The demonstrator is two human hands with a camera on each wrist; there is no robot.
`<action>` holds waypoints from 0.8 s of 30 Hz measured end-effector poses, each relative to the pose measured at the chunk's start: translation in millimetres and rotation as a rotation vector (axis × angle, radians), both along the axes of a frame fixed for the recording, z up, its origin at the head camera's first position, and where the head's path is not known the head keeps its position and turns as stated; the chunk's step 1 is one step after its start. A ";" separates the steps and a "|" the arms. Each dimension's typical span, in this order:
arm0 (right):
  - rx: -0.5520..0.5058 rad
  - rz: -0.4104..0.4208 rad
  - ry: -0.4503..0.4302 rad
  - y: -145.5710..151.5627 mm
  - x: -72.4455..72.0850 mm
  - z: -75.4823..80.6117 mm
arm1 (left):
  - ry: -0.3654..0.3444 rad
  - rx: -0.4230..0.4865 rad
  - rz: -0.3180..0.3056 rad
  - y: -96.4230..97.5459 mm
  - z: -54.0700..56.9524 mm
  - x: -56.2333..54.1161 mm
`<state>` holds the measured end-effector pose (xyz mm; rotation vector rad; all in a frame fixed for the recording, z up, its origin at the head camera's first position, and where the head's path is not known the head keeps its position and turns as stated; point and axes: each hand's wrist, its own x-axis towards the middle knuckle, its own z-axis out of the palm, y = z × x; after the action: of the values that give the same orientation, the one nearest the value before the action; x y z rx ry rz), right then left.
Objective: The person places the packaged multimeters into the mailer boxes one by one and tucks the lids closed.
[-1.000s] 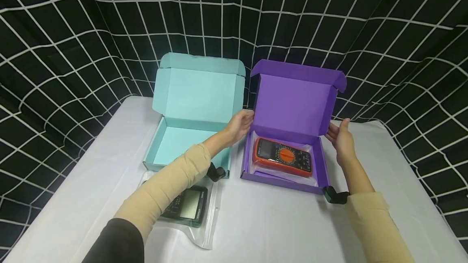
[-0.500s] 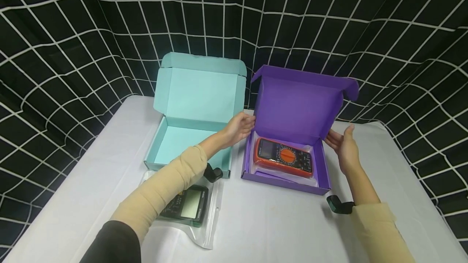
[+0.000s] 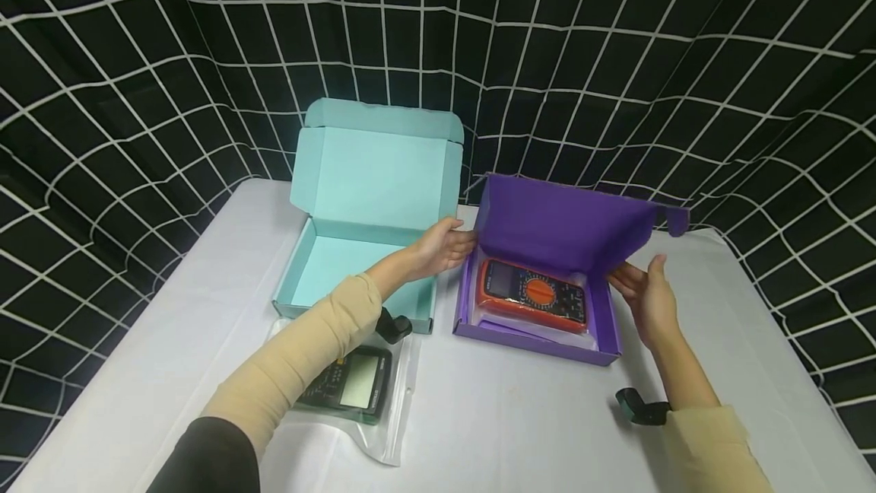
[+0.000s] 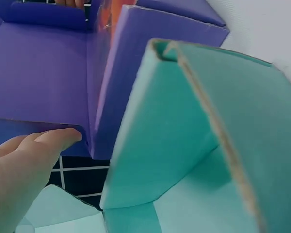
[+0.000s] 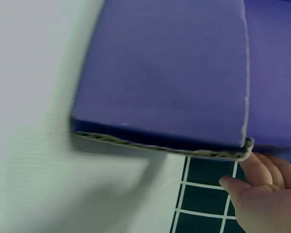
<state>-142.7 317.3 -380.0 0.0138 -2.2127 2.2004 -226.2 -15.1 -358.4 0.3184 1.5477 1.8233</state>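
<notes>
A purple cardboard box [image 3: 537, 347] stands at the centre right, its lid [image 3: 561, 215] half raised and leaning forward. Inside lies a red and black multimeter [image 3: 535, 295] in clear wrap. My left hand [image 3: 441, 246] has its fingers stretched out against the lid's left side flap. In the left wrist view, the fingertips [image 4: 70, 136] lie along that flap's edge. Over at the right side, my right hand [image 3: 649, 299] touches the other side flap with extended fingers, thumb up. The right wrist view has those fingers [image 5: 259, 170] partly hidden behind the purple cardboard.
A light teal box [image 3: 356, 265] with its lid up stands left of the purple one, under my left forearm. Nearer on the white table [image 3: 506, 432], a dark green multimeter [image 3: 359, 383] lies in a clear zip bag [image 3: 386, 443]. A black gridded curtain [image 3: 438, 44] hangs behind.
The purple lid has tipped forward and down from nearly upright. Both hands have come slightly nearer along with it, staying at its sides. The teal box and the bagged multimeter have stayed put.
</notes>
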 end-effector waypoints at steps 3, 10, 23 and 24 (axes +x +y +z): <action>-0.009 0.012 0.007 0.5 5.4 -4.6 | -0.005 -0.031 -0.018 1.7 -4.1 0.9; -0.025 0.007 -0.022 2.4 9.8 -13.0 | 0.002 -0.073 -0.010 7.3 -7.8 7.3; -0.070 0.039 0.003 8.1 13.3 -19.5 | 0.068 -0.130 -0.005 10.9 -6.9 13.3; -0.081 0.046 0.013 8.4 13.8 -19.4 | 0.073 -0.137 -0.002 11.3 -8.1 13.0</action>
<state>-128.8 325.7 -399.3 0.0784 -2.1360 2.3055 -213.2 -3.7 -366.5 0.3242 1.7125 1.7109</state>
